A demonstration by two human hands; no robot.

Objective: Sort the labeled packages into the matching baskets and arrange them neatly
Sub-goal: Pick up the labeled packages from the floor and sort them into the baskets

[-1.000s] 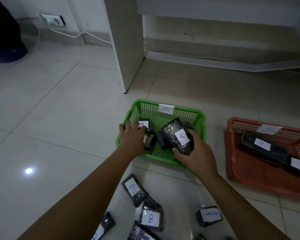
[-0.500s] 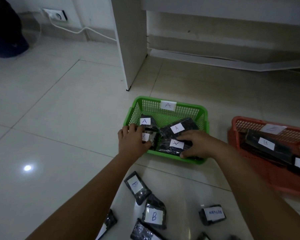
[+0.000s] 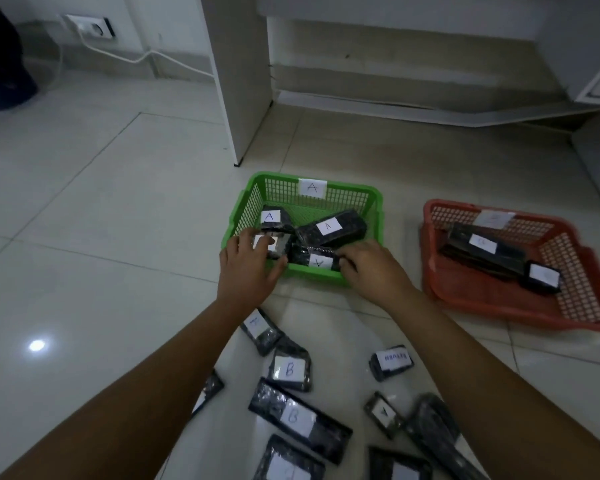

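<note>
A green basket (image 3: 374,202) with an "A" tag stands on the floor ahead. Inside lie black wrapped packages labeled A: one at the back left (image 3: 272,216), a long one (image 3: 333,226), and one along the front wall (image 3: 312,260). My right hand (image 3: 371,268) curls its fingers around the right end of that front package. At the basket's front left corner, my left hand (image 3: 246,271) grips a small package (image 3: 276,244) between thumb and fingers. To the right, a red basket (image 3: 499,306) holds a long package (image 3: 482,247) and a small package (image 3: 542,277).
Several loose black packages lie on the tiles near me, among them two labeled B (image 3: 290,368) (image 3: 298,417), one labeled RETURN (image 3: 392,362) and a small A (image 3: 383,412). A white furniture panel (image 3: 239,81) stands behind the green basket. A wall socket with cable (image 3: 90,27) is far left.
My right hand has lowered the A package it held over the green basket; it now lies along the front wall. My left hand stays at the front left corner.
</note>
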